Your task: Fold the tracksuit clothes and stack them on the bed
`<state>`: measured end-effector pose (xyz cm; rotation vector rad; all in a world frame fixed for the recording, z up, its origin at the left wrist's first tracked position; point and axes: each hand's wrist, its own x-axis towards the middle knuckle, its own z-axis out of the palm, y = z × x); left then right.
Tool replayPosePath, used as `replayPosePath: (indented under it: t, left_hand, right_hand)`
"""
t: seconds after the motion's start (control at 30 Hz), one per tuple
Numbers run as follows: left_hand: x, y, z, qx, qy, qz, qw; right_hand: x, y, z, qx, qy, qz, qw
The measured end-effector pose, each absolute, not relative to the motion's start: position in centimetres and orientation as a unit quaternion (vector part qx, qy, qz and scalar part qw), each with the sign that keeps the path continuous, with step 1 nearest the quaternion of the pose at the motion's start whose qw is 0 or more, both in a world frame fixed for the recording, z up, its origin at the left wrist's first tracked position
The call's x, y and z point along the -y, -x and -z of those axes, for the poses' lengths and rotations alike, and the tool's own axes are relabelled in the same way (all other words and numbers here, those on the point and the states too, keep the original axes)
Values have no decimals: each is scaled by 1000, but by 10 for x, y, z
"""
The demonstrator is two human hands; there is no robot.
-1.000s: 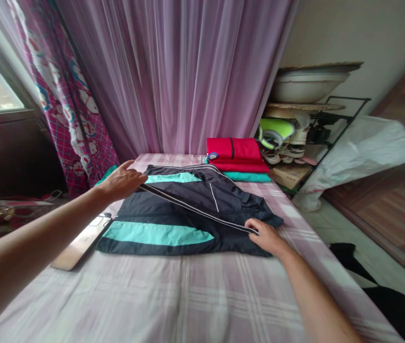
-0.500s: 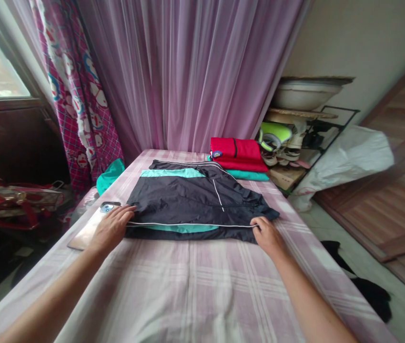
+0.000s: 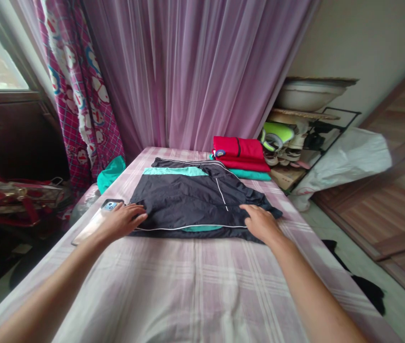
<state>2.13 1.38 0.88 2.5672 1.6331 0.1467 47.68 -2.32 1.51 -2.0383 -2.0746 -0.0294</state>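
A dark jacket (image 3: 181,195) with teal panels and white piping lies flat, its near side folded over, on the checked cloth (image 3: 188,295). My left hand (image 3: 126,220) rests on the jacket's left edge, fingers stretched out and apart. On its right part lies my right hand (image 3: 261,221), fingers extended over the dark fabric near the white piping. Neither hand grips anything. Beside my left hand, partly covered by it, is a phone (image 3: 91,221) with its camera side up.
A folded red garment (image 3: 241,151) sits on a teal one (image 3: 250,175) at the far right corner. Purple curtains (image 3: 195,71) hang behind. Right of the bed stand a shoe rack (image 3: 334,136) and a white plastic bag (image 3: 352,159). A teal cloth (image 3: 111,174) is at the left edge.
Both hands have let go of the near piped edge and moved inward onto the jacket, fingers now spread. Less of the near teal panel shows. The view has shifted slightly.
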Motion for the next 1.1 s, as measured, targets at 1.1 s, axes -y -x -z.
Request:
replayPosePath:
  t: [1.1]
  left_hand:
    - [-28,-93,42,-640,-768,10,4]
  right_hand:
    - [18,-491,67,735,660,35,151]
